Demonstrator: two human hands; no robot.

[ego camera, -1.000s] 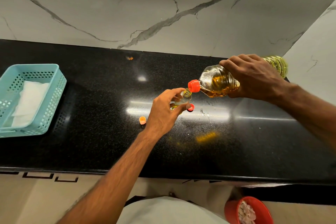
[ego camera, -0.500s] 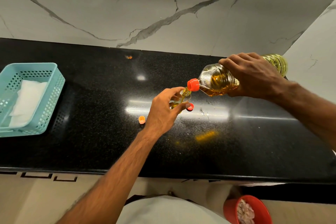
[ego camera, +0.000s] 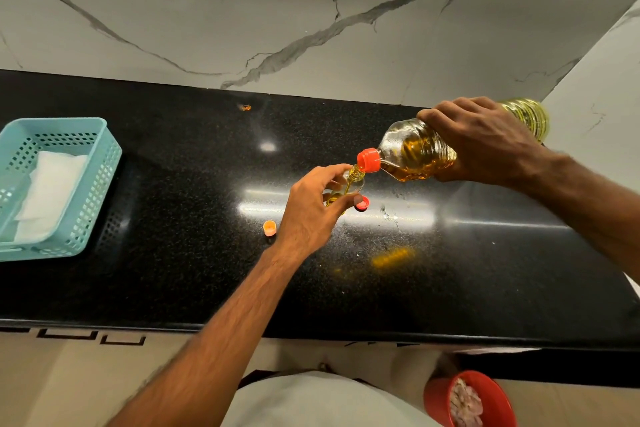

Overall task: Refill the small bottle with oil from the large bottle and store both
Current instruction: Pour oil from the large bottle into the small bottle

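Note:
My right hand [ego camera: 481, 140] grips the large clear bottle of yellow oil [ego camera: 415, 151], tipped nearly level with its red spout [ego camera: 369, 159] over the mouth of the small bottle [ego camera: 351, 184]. A thin stream of oil runs down inside the small bottle. My left hand [ego camera: 313, 208] holds that small bottle upright on the black counter [ego camera: 173, 201], fingers curled round it and hiding its lower part. A small orange cap [ego camera: 269, 228] lies left of my left hand. A red cap [ego camera: 362, 203] lies just right of the small bottle.
A teal perforated basket [ego camera: 93, 184] with white paper inside stands at the counter's left. A marble wall rises behind and at the right corner. A yellow smear [ego camera: 391, 256] marks the counter. Below the counter's front edge stands a red bin [ego camera: 467, 399].
Both hands and bottles stay almost still. The oil level in the small bottle looks slightly higher.

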